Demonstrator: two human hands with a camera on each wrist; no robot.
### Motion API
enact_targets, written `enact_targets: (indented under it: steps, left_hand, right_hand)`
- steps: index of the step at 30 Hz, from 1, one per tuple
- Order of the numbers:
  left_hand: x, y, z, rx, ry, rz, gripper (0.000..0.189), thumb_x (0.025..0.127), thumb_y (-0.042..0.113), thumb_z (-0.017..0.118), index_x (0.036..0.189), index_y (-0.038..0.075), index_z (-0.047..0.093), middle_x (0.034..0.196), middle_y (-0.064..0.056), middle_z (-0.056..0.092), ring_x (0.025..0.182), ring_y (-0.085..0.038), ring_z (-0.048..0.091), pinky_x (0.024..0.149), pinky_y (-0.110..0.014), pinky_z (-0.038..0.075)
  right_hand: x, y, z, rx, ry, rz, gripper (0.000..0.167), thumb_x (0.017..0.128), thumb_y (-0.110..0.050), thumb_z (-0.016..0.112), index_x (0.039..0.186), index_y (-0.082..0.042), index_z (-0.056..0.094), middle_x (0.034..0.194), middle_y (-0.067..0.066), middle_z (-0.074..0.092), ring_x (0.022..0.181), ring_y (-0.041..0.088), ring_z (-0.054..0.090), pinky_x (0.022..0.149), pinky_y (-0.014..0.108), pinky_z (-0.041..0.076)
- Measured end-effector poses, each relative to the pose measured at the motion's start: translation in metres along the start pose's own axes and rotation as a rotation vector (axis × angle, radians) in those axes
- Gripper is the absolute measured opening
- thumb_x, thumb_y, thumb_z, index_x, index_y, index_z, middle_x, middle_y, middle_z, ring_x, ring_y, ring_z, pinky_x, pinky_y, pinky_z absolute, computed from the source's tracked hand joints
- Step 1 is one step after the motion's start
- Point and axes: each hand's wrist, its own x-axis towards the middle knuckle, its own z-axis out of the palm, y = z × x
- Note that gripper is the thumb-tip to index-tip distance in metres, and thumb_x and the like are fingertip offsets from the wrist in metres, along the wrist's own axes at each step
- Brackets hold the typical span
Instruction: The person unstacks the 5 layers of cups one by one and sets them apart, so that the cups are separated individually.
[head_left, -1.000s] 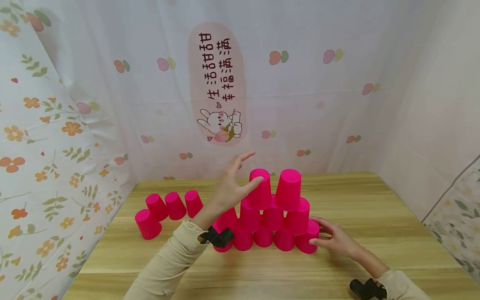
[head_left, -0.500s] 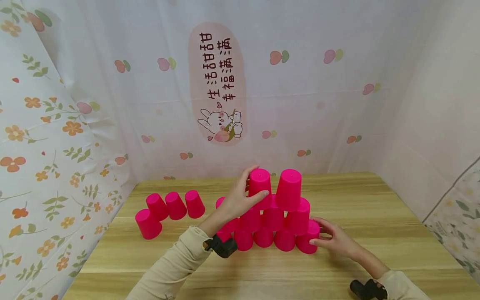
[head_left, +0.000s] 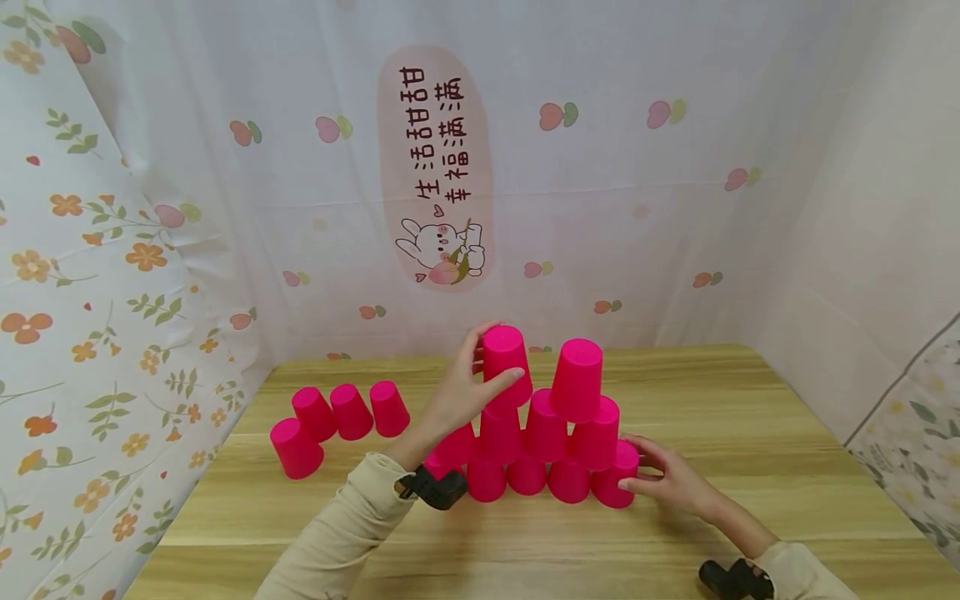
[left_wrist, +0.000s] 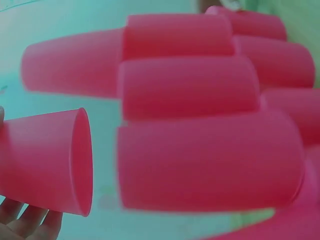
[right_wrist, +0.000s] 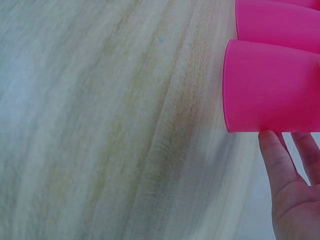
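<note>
My left hand (head_left: 453,396) grips an upside-down pink cup (head_left: 504,358), thumb in front and fingers behind. In the left wrist view a gap separates the held cup's open rim (left_wrist: 82,162) from the stacked cups (left_wrist: 210,160). Beside it, another pink cup (head_left: 577,379) stands upside down on the second row of the pyramid. My right hand (head_left: 678,479) rests at the bottom row's right-end cup (head_left: 615,487). Its extended thumb and fingers meet that cup's side in the right wrist view. My left hand and wrist camera partly hide the pyramid's left end.
Several loose pink cups (head_left: 351,412) stand upside down on the wooden table (head_left: 570,550), left of the pyramid. A printed curtain (head_left: 645,233) hangs behind the table's far edge. Black wrist cameras jut out near the left (head_left: 442,487) and right wrists.
My left hand has closed around the third row's left cup and raised it slightly up and to the left, off the cups below. The right hand stays in place.
</note>
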Motion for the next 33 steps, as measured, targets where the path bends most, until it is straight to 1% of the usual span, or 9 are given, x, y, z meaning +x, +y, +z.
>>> enact_targets:
  steps: [2, 4, 8, 10, 12, 16, 21, 28, 33]
  left_hand:
    - [0.0, 0.003, -0.008, -0.001, 0.042, 0.028, 0.063, 0.077, 0.011, 0.066, 0.131, 0.006, 0.033, 0.114, -0.011, 0.049, 0.102, -0.024, 0.048, 0.082, -0.039, 0.044]
    - [-0.002, 0.013, -0.019, 0.0, 0.08, 0.046, 0.061, 0.077, 0.008, 0.066, 0.129, 0.003, 0.034, 0.112, -0.014, 0.05, 0.101, -0.026, 0.048, 0.082, -0.041, 0.044]
    - [-0.011, 0.035, -0.041, 0.045, 0.137, 0.059, 0.058, 0.075, 0.003, 0.065, 0.126, -0.002, 0.036, 0.111, -0.019, 0.05, 0.099, -0.032, 0.049, 0.082, -0.045, 0.044]
    - [-0.015, 0.035, -0.053, 0.1, 0.172, 0.06, 0.059, 0.075, 0.004, 0.066, 0.126, -0.002, 0.036, 0.111, -0.019, 0.05, 0.099, -0.031, 0.049, 0.081, -0.043, 0.045]
    - [-0.017, 0.026, -0.066, 0.147, 0.208, 0.061, 0.06, 0.075, 0.006, 0.067, 0.127, 0.001, 0.037, 0.111, -0.017, 0.051, 0.098, -0.029, 0.05, 0.08, -0.041, 0.045]
    - [-0.023, 0.002, -0.093, 0.237, 0.275, 0.052, 0.063, 0.075, 0.013, 0.07, 0.128, 0.007, 0.037, 0.11, -0.012, 0.052, 0.097, -0.024, 0.05, 0.08, -0.039, 0.045]
    - [-0.038, -0.018, -0.119, 0.288, 0.341, 0.015, 0.062, 0.077, 0.015, 0.068, 0.13, 0.009, 0.036, 0.11, -0.011, 0.051, 0.097, -0.023, 0.049, 0.079, -0.037, 0.044]
    - [-0.065, -0.046, -0.138, 0.339, 0.449, -0.124, 0.058, 0.078, 0.015, 0.068, 0.127, 0.004, 0.038, 0.11, -0.014, 0.051, 0.092, -0.025, 0.051, 0.071, -0.014, 0.043]
    - [-0.083, -0.079, -0.145, 0.328, 0.514, -0.241, 0.059, 0.078, 0.02, 0.068, 0.126, 0.003, 0.038, 0.111, -0.015, 0.05, 0.095, -0.027, 0.05, 0.069, -0.006, 0.038]
  right_hand:
    - [0.0, 0.0, 0.0, -0.001, 0.001, -0.001, 0.056, 0.076, -0.002, 0.066, 0.121, 0.016, 0.038, 0.113, -0.005, 0.051, 0.092, 0.0, 0.054, 0.07, 0.03, 0.052]
    - [0.0, 0.0, 0.001, -0.002, 0.002, -0.002, 0.056, 0.076, -0.001, 0.066, 0.12, 0.016, 0.038, 0.113, -0.005, 0.051, 0.092, 0.001, 0.054, 0.07, 0.03, 0.052]
    - [0.0, 0.001, 0.001, -0.003, -0.004, 0.019, 0.056, 0.077, -0.003, 0.066, 0.122, 0.014, 0.038, 0.112, -0.016, 0.049, 0.092, 0.0, 0.053, 0.07, 0.028, 0.051]
    - [0.0, 0.001, 0.001, -0.007, -0.014, 0.026, 0.057, 0.077, -0.004, 0.065, 0.123, 0.014, 0.037, 0.111, -0.021, 0.047, 0.093, -0.001, 0.053, 0.071, 0.027, 0.051]
    - [0.0, 0.001, 0.001, -0.008, -0.016, 0.028, 0.057, 0.077, -0.004, 0.065, 0.123, 0.013, 0.037, 0.11, -0.024, 0.046, 0.092, -0.002, 0.053, 0.071, 0.027, 0.051]
    - [0.0, 0.001, 0.001, -0.004, -0.015, 0.014, 0.056, 0.077, -0.003, 0.066, 0.122, 0.016, 0.037, 0.11, -0.025, 0.047, 0.092, -0.001, 0.053, 0.071, 0.027, 0.051]
    - [-0.001, 0.0, 0.001, 0.002, -0.009, 0.0, 0.056, 0.076, -0.002, 0.066, 0.12, 0.017, 0.037, 0.11, -0.021, 0.048, 0.092, 0.0, 0.054, 0.07, 0.027, 0.051]
    - [0.0, -0.001, -0.001, -0.002, -0.008, -0.006, 0.055, 0.076, -0.001, 0.065, 0.12, 0.016, 0.037, 0.11, -0.023, 0.048, 0.092, -0.001, 0.053, 0.07, 0.024, 0.051]
    - [0.001, 0.001, 0.0, -0.003, -0.008, -0.018, 0.055, 0.076, 0.0, 0.066, 0.12, 0.017, 0.037, 0.111, -0.023, 0.048, 0.091, 0.0, 0.054, 0.07, 0.025, 0.051]
